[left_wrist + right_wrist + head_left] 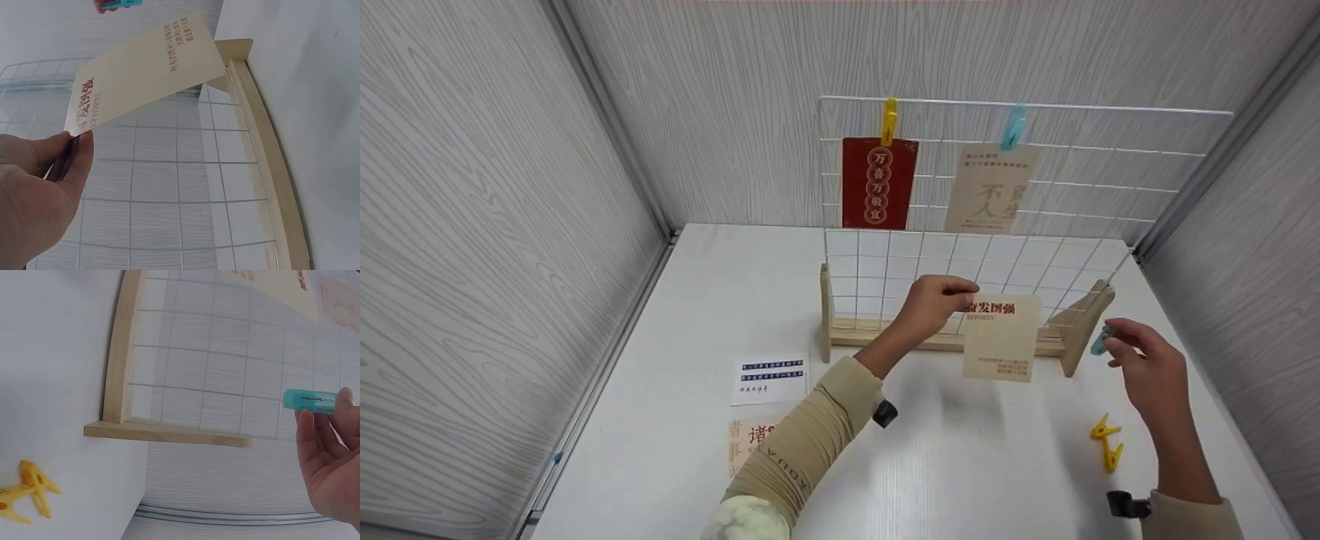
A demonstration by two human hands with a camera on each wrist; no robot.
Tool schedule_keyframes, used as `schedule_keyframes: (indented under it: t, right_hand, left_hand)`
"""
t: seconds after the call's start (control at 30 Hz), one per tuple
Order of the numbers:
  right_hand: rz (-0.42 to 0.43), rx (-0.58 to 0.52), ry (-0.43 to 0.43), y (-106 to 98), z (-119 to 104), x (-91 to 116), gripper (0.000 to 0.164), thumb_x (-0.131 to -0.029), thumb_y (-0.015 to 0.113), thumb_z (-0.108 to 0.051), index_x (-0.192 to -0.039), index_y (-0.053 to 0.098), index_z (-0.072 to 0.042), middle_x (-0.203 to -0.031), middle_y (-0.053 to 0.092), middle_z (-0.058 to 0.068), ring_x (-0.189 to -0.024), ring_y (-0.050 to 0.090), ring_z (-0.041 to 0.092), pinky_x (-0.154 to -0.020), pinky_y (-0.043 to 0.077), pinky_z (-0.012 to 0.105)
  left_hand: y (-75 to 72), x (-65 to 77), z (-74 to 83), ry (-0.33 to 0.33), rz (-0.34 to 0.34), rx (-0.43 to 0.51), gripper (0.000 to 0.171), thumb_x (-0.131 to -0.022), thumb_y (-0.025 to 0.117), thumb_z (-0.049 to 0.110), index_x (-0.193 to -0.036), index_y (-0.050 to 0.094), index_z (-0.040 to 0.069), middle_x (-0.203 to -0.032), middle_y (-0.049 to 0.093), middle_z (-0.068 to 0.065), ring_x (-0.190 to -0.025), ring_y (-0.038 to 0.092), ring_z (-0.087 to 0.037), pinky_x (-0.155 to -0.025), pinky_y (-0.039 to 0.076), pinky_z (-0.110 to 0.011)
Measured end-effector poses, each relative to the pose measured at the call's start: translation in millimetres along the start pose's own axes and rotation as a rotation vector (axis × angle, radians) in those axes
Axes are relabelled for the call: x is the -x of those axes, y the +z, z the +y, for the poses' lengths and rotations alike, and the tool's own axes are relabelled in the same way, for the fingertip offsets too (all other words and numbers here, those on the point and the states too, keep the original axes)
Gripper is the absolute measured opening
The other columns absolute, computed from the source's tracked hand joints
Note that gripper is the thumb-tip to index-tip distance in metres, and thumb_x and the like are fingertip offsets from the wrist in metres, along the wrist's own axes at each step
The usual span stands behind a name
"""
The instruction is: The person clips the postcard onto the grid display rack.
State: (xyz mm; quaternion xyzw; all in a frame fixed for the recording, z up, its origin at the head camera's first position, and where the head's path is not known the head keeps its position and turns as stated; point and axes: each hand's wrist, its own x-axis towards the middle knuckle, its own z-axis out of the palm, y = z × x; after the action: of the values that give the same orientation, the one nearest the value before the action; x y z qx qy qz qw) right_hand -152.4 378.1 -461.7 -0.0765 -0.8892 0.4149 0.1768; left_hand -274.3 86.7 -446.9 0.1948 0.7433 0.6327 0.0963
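My left hand (936, 304) pinches a cream card (1000, 345) with red lettering by its upper left corner, in front of the wire grid's lower part. In the left wrist view the thumb and fingers grip the edge of that card (146, 73). To the right, my right hand (1155, 367) holds a light blue clothespin (1101, 341) between thumb and fingertips; the right wrist view shows this clothespin (309, 400) side on. On the white grid (1072, 184), a yellow clothespin (889, 122) holds a red card (879, 184), and a blue clothespin (1014, 127) holds a beige card (991, 189).
The grid stands on a wooden base (892, 337) with upright side pieces. Two yellow clothespins (1107, 441) lie on the white table (660, 420) at the right. A white card (769, 379) and a beige card (744, 442), partly behind the left sleeve, lie at the left.
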Motion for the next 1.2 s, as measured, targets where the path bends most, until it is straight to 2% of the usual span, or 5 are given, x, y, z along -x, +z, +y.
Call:
schedule_keyframes:
  t: [0.1, 0.3, 0.57, 0.97, 1.2]
  right_hand:
    - [0.005, -0.007, -0.033, -0.1, -9.4, -5.5, 0.035, -0.105, 0.055, -0.02, -0.137, 0.058, -0.005, -0.117, 0.062, 0.005, -0.094, 0.056, -0.006, -0.074, 0.05, 0.005]
    - [0.014, -0.077, -0.119, -0.9, -24.7, -17.1, 0.036, -0.104, 0.057, -0.016, -0.138, 0.059, -0.004, -0.116, 0.062, -0.006, -0.097, 0.058, -0.006, -0.075, 0.051, 0.007]
    - [0.047, -0.122, -0.171, -1.0, -45.1, -33.4, 0.041, -0.102, 0.06, -0.012, -0.142, 0.057, -0.007, -0.112, 0.058, -0.018, -0.099, 0.058, -0.004, -0.078, 0.05, 0.005]
    - [0.176, -0.115, -0.02, -11.7, -72.7, -48.5, 0.029, -0.102, 0.06, -0.018, -0.13, 0.067, -0.013, -0.109, 0.062, -0.013, -0.087, 0.057, 0.003, -0.072, 0.046, 0.011]
    - [0.255, -0.151, -0.042, -19.3, -87.1, -57.7, 0.026, -0.102, 0.061, -0.019, -0.124, 0.072, -0.01, -0.099, 0.061, -0.017, -0.083, 0.053, 0.005, -0.067, 0.042, 0.013]
  left_hand:
    - [3.3, -6.0, 8.7, 0.013, 0.0, 0.002, 0.019, -0.098, 0.064, 0.007, -0.114, 0.075, 0.003, -0.106, 0.074, -0.004, -0.089, 0.072, -0.008, -0.089, 0.059, -0.034]
    - [10.7, -17.7, 23.3, 0.04, 0.01, -0.007, 0.017, -0.097, 0.066, 0.006, -0.111, 0.076, 0.004, -0.104, 0.075, -0.004, -0.085, 0.071, -0.006, -0.079, 0.058, -0.02]
    - [19.1, -24.3, 40.9, 0.09, -0.002, -0.038, 0.018, -0.099, 0.064, 0.008, -0.113, 0.076, 0.006, -0.104, 0.075, -0.002, -0.086, 0.071, -0.004, -0.079, 0.056, -0.017]
    - [31.9, -39.9, 60.7, 0.157, 0.007, -0.099, 0.018, -0.098, 0.065, 0.006, -0.112, 0.076, 0.005, -0.106, 0.076, -0.003, -0.086, 0.069, 0.0, -0.078, 0.056, -0.015]
    - [38.1, -49.4, 75.4, 0.165, -0.005, -0.139, 0.019, -0.098, 0.065, 0.008, -0.115, 0.075, 0.007, -0.106, 0.075, 0.0, -0.089, 0.067, -0.001, -0.078, 0.054, -0.012]
